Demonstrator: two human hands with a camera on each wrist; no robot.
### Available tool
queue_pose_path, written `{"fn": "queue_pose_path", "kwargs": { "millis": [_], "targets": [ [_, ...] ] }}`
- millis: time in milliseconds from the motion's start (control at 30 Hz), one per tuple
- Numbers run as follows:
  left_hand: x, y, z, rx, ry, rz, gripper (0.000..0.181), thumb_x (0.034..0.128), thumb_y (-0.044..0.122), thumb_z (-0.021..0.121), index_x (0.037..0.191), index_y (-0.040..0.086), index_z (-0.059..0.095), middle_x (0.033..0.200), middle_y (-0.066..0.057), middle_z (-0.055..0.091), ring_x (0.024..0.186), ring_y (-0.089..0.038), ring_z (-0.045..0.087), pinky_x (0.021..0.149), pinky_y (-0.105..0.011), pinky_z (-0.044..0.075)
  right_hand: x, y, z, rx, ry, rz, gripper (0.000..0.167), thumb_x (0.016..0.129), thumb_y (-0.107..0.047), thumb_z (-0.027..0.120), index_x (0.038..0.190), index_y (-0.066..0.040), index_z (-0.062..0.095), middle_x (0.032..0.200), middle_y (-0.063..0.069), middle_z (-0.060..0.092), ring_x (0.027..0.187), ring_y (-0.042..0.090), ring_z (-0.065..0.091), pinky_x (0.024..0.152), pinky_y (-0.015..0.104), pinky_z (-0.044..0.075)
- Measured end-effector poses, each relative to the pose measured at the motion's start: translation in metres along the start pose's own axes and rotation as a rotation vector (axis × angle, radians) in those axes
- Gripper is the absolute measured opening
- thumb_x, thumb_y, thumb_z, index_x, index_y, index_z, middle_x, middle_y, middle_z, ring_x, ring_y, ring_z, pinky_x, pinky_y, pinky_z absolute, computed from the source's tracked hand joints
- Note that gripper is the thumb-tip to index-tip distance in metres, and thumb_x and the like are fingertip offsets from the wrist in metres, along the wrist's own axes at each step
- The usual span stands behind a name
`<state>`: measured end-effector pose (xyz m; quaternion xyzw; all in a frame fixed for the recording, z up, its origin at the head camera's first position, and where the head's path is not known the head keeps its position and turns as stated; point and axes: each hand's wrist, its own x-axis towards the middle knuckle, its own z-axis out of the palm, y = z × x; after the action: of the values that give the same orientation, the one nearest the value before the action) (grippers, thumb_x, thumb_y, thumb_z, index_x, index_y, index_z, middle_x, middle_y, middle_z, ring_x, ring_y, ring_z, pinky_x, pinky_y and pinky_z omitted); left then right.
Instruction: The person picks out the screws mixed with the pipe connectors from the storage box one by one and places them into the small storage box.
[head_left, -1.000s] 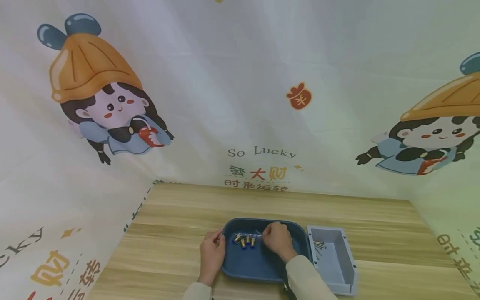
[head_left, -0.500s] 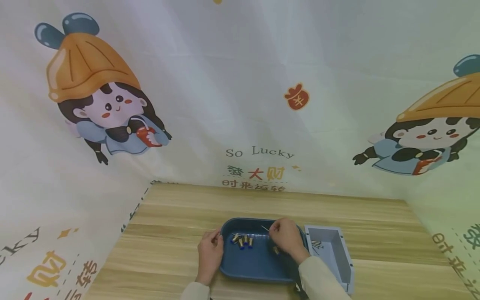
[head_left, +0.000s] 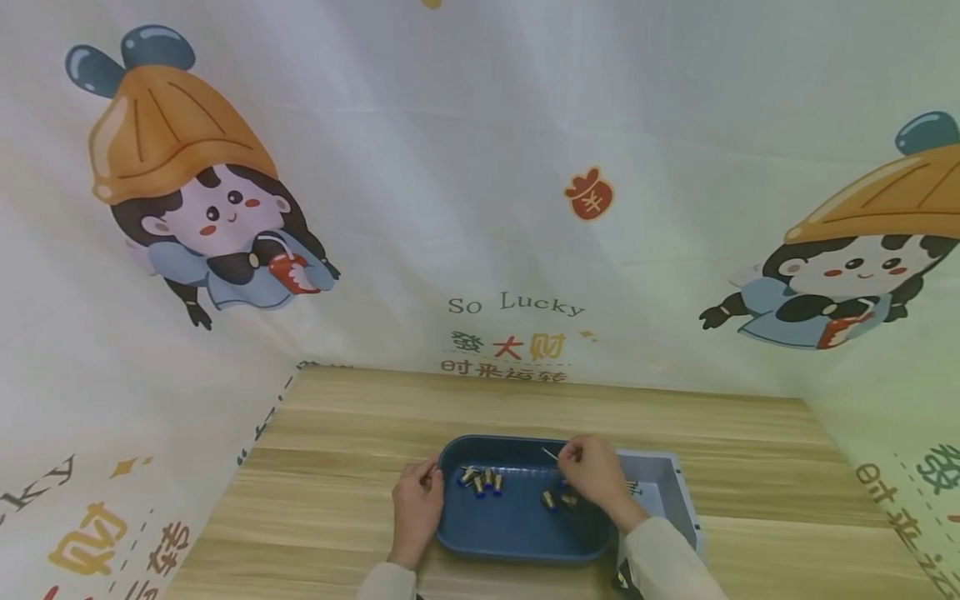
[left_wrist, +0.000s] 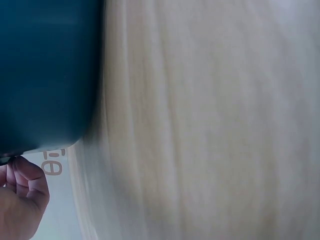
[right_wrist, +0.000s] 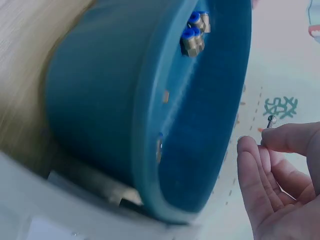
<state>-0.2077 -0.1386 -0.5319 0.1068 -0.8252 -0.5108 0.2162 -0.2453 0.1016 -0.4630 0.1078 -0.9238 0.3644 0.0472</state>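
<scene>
In the head view, a dark blue tray lies on the table. My left hand holds its left rim between thumb and fingers, which the left wrist view also shows at the tray's edge. Above the tray's right end, my right hand pinches a thin metal screw, its rounded head sticking out past the fingertips in the right wrist view. Several brass fittings with blue ends are grouped at the tray's left. A few more brass fittings lie under my right hand, partly hidden by it.
Against the tray's right side stands a light grey box, partly covered by my right arm. Several long screws lie inside it. Wood-grain tabletop surrounds both containers, and a printed curtain hangs behind.
My right hand has shifted right with the screw, from the tray's middle to its right end near the grey box. Fittings beneath it have come into view. My left hand stays on the rim.
</scene>
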Motion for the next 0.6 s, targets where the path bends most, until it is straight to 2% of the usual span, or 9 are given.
{"fn": "queue_pose_path", "kwargs": {
  "millis": [267,600],
  "targets": [
    [0.000,0.001,0.000,0.002,-0.001,0.006,0.024,0.0834,-0.006,0.060,0.106,-0.011,0.066,0.086,-0.013,0.062,0.076,-0.015,0.056,0.062,-0.018,0.047,-0.008,0.014,-0.018,-0.028,0.052,0.019,0.009,0.077,-0.001,0.062,0.069,-0.004,0.066,0.057,-0.001,0.057,0.048,0.008,0.043,0.047,0.022,0.038],
    [0.001,-0.001,0.001,0.021,-0.007,-0.026,0.024,0.0847,-0.002,0.060,0.107,-0.008,0.067,0.087,-0.013,0.062,0.078,-0.016,0.055,0.064,-0.019,0.046,-0.022,0.033,-0.040,-0.026,0.049,0.100,0.006,0.079,-0.004,0.064,0.075,-0.003,0.068,0.062,0.001,0.060,0.052,0.010,0.048,0.047,0.021,0.039]
  ]
}}
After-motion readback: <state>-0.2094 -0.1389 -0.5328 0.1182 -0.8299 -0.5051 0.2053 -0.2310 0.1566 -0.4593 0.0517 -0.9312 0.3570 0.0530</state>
